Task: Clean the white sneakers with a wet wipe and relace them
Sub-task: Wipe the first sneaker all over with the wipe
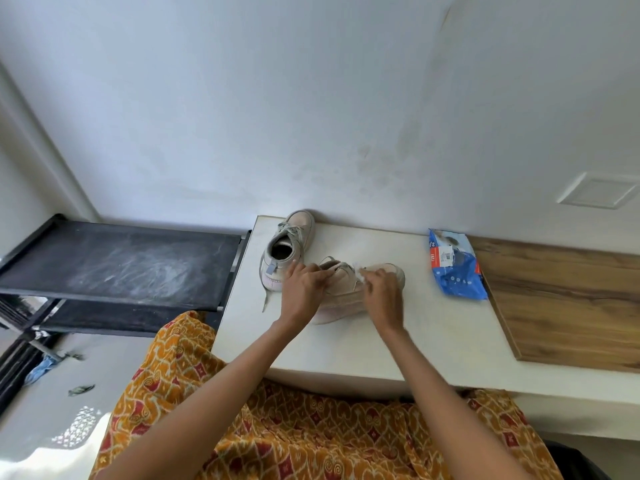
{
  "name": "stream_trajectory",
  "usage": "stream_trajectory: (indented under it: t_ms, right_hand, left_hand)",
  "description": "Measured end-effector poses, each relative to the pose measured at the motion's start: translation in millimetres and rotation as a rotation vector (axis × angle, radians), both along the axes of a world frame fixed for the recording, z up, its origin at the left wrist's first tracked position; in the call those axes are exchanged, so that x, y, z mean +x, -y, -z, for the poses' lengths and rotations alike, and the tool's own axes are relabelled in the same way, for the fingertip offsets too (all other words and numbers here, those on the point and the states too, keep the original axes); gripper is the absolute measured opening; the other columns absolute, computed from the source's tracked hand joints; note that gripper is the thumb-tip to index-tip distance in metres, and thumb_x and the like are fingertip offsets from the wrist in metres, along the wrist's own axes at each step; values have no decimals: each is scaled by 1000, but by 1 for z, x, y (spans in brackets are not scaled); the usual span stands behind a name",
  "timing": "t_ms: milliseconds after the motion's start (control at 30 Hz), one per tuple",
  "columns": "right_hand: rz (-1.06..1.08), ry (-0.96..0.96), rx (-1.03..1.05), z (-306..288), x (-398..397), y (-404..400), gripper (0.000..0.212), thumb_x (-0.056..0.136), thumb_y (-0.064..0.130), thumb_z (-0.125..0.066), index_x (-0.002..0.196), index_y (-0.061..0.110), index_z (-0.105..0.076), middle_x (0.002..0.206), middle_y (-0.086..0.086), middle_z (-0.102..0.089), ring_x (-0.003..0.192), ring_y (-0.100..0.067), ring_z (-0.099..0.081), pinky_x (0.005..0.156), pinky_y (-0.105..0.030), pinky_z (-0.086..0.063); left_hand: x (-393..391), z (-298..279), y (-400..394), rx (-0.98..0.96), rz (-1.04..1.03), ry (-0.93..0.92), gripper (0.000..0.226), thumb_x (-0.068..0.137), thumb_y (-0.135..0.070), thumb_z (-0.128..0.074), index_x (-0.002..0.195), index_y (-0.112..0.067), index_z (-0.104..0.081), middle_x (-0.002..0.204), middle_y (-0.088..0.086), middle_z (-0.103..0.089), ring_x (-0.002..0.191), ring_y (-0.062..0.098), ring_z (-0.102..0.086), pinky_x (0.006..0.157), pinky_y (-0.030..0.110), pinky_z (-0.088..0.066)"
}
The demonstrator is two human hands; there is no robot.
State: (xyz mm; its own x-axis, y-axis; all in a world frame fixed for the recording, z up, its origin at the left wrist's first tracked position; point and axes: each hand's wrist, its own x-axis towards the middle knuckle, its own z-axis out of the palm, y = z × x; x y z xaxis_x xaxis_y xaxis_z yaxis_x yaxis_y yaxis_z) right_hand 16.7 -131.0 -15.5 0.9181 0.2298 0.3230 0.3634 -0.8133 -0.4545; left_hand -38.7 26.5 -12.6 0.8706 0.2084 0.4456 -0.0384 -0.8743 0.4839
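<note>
Two white sneakers sit on a white table (398, 344). The far sneaker (289, 249) stands upright by the wall, laced, a lace end trailing off toward the table's left edge. The near sneaker (341, 296) lies on its side with its toe to the right. My left hand (303, 289) grips its heel end and collar. My right hand (382, 296) is over the toe half, fingers curled round a small white wet wipe (360, 273) pressed to the upper. Much of the near sneaker is hidden by both hands.
A blue wet-wipe packet (453, 266) lies at the table's back right. A wooden board (568, 299) covers the right part of the surface. A black shelf rack (121, 265) stands left of the table. A white wall rises right behind. My orange patterned clothing fills the foreground.
</note>
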Motion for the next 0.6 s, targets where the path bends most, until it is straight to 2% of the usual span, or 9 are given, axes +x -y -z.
stream_trajectory:
  t_ms: [100,200,267,300,333,367,433,500,600]
  right_hand:
    - [-61,-32,122,14,-25,-1,34,86,1,-55,117,10,-65,110,-12,-65,102,-29,-57,81,-37,-51]
    - [-144,-83,64,18,-30,28,29,88,3,-58,115,9,-67,114,-12,-66,102,-27,-62,80,-32,-51]
    - [-81,-153,3,14,-23,42,18,87,8,-61,102,8,-71,97,-12,-70,86,-29,-65,65,-25,-45]
    - [-32,-180,-7,10,-18,44,11,86,10,-61,88,7,-71,83,-12,-69,76,-30,-64,57,-25,-38]
    - [13,-200,6,8,-14,40,15,86,13,-61,73,8,-66,69,-11,-62,67,-29,-59,51,-27,-31]
    - [51,-213,32,7,-12,34,22,86,15,-61,64,11,-58,60,-8,-55,60,-27,-54,49,-29,-27]
    - [128,-219,178,5,-17,12,23,85,17,-61,63,13,-55,56,-5,-53,57,-22,-50,50,-28,-30]
    - [92,-211,312,9,-36,-6,7,83,13,-62,75,12,-63,65,-3,-64,60,-19,-55,53,-28,-38]
    - [-60,-167,168,28,-59,-5,2,84,13,-63,82,12,-64,74,-2,-66,66,-18,-58,53,-25,-34]
  left_hand:
    - [-7,7,5,6,32,42,31,87,-31,-48,93,-19,-76,69,-1,-62,64,25,-53,60,29,-38]
    - [-12,20,5,89,96,62,18,83,-19,-61,94,-18,-76,78,-2,-65,74,25,-57,62,27,-41]
    - [-16,22,6,97,125,56,21,83,-17,-57,95,-18,-75,80,-2,-66,83,26,-60,63,27,-45]
    - [-16,20,6,96,128,52,21,83,-15,-59,96,-18,-75,80,-1,-66,85,27,-61,62,27,-46]
    - [-17,19,8,100,131,42,21,80,-11,-63,96,-18,-75,81,0,-65,85,27,-60,58,27,-47]
    - [-18,20,10,114,132,40,22,78,-7,-68,96,-18,-74,82,1,-64,85,27,-59,55,28,-48]
    - [-21,20,14,167,124,57,29,75,-3,-71,101,-18,-71,87,3,-61,87,24,-54,52,28,-47]
    - [-25,22,13,230,135,87,31,81,-7,-62,110,-16,-66,94,4,-58,91,22,-47,57,29,-48]
    - [-28,27,6,328,229,92,38,88,-14,-44,124,-10,-57,102,9,-54,98,27,-45,77,32,-49]
